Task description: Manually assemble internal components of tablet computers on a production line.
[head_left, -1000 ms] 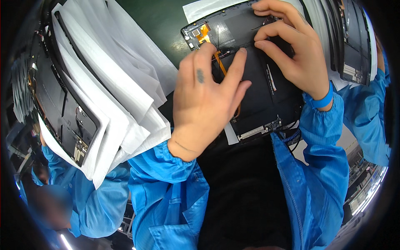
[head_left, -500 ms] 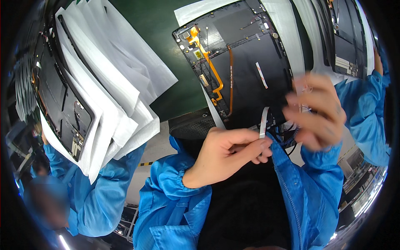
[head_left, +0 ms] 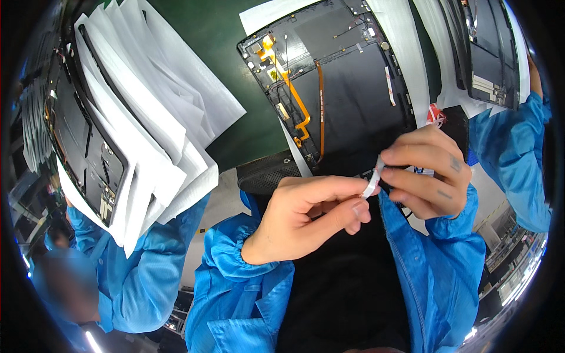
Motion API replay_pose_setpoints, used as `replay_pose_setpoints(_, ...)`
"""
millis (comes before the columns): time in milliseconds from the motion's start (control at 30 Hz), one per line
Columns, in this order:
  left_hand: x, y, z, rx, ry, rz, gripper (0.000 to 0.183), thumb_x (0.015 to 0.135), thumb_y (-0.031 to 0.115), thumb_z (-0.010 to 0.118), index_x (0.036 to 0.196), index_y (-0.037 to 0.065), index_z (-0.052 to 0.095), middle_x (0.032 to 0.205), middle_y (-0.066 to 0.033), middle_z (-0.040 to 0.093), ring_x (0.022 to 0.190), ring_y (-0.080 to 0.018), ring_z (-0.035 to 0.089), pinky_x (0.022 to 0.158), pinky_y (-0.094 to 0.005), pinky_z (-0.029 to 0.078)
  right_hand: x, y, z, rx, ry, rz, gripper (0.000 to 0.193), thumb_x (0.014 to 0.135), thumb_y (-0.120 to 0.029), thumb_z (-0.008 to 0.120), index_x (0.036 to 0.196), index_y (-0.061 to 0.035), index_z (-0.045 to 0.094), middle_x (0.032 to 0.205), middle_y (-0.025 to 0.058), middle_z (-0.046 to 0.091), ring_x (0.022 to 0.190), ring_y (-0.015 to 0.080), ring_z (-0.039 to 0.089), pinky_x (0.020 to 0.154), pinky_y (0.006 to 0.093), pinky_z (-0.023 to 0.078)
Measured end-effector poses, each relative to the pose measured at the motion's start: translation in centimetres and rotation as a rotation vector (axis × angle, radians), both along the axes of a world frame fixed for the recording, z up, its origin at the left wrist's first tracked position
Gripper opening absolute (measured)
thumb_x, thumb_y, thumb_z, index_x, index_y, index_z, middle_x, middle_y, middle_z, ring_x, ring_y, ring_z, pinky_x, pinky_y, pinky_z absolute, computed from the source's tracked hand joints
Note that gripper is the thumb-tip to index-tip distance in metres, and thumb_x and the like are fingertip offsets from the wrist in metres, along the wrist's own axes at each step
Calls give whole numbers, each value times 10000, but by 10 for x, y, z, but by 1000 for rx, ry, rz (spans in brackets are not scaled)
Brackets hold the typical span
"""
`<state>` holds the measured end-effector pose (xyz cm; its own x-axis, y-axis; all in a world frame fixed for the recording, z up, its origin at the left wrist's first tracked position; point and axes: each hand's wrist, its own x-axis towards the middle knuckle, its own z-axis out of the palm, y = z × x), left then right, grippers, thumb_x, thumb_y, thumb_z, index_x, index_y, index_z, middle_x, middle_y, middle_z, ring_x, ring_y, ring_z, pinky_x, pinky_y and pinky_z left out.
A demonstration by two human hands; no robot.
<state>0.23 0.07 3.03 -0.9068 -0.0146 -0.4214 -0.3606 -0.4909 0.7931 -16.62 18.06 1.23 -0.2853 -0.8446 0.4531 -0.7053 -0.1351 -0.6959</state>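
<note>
My left hand (head_left: 309,215) pinches one end of a short, thin white strip (head_left: 371,187) between thumb and forefinger. At the strip's upper end my right hand (head_left: 432,170) has closed its fingertips on it. Just beyond both hands lies a black tablet-like housing (head_left: 353,112), its inner side up. An orange flat cable (head_left: 302,109) and a narrow brown one (head_left: 321,112) run along its left part. Another white strip (head_left: 389,86) with red marks lies along its right edge. My hands cover the near right corner of the housing.
White sheets (head_left: 406,53) lie under the housing on a green table (head_left: 226,23). To the left stands a stack of housings (head_left: 88,135) interleaved with white sheets (head_left: 176,106); a similar stack (head_left: 491,53) is at right. Co-workers' blue sleeves (head_left: 144,282) show at both sides.
My right hand has come left and down to the held strip and closed on its upper end. The strip on the housing now lies farther right, by the edge.
</note>
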Motion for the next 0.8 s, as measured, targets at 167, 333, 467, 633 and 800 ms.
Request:
replay_pose_setpoints(167,-1,-4,-2,1,162,-81,211,965,-82,648,1163,-152,670,968,-226,751,859,-247,763,781,-339,625,9,-1,7,-146,5,-18,297,675,-211,863,945,-104,798,996,100,734,747,218,652,570,272,472)
replay_pose_setpoints(333,0,0,1,-35,113,-1,170,881,-106,741,1040,-155,706,879,-238,749,780,-297,777,707,-371,660,22,-1,14,-156,-16,-29,274,655,-143,833,913,-57,801,976,107,736,735,213,675,544,257,519)
replay_pose_setpoints(467,-2,1,0,-170,219,15,163,874,-108,745,1033,-131,718,867,-221,750,782,-298,780,715,-352,652,26,-1,19,-86,-17,-84,274,667,-82,828,917,15,772,947,157,748,759,255,732,592,298,599)
replay_pose_setpoints(633,-12,6,0,-446,395,-46,233,846,-130,731,1078,-107,729,918,-215,751,815,-292,778,725,-329,630,22,9,23,13,-113,-95,240,717,3,821,932,34,720,921,195,746,719,271,741,589,321,600)
replay_pose_setpoints(800,-12,15,-9,-587,485,-43,298,811,-146,730,1105,-100,730,941,-205,746,824,-282,768,723,-327,619,25,14,27,97,-238,-158,238,674,91,784,902,37,741,908,166,752,721,273,752,622,323,619)
